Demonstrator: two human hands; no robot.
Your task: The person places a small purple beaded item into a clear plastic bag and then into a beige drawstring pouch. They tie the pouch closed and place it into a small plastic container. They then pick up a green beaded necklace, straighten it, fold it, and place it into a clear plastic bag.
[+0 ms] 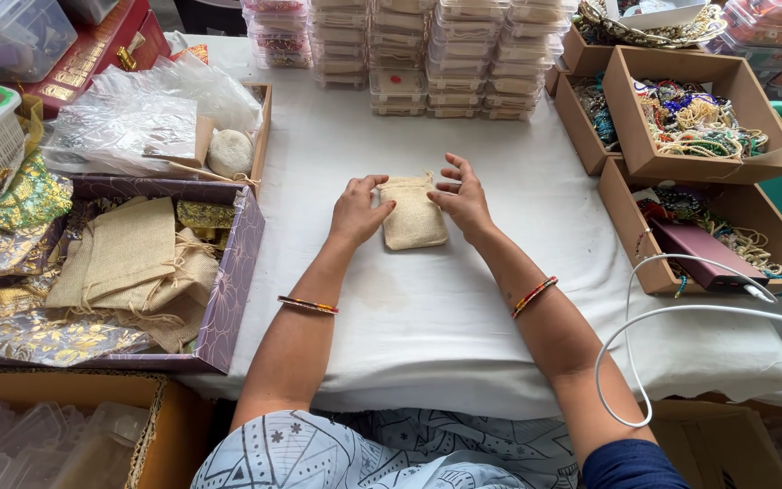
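The person is sitting at a table covered with a white cloth (427,308) and is pressing both hands on a small beige burlap pouch (414,214) that is lying flat in the middle of the cloth. The left hand (357,210) is resting on the left edge of the pouch, with the fingers curled down and touching the fabric. The right hand (463,201) is touching the right edge; its fingers are spread apart, and some of them are lifting above the pouch. Neither hand is clamping the pouch; they are only holding it from two sides.

As a judgement, the pouch is looking already filled, because it is a little thick and its top seems gathered by the drawstring, though I cannot tell if the string is fully tied. So the filling is probably done, and the flattening or closing is in hand.

On the left, a purple cardboard box (233,290) is holding more empty burlap pouches (133,263), which suggests much work is remaining. On the right, brown cardboard boxes with coloured bead jewellery (694,122) are standing, well apart from the hands. Behind the pouch, stacks of clear plastic cases (427,54) are standing near the far edge.
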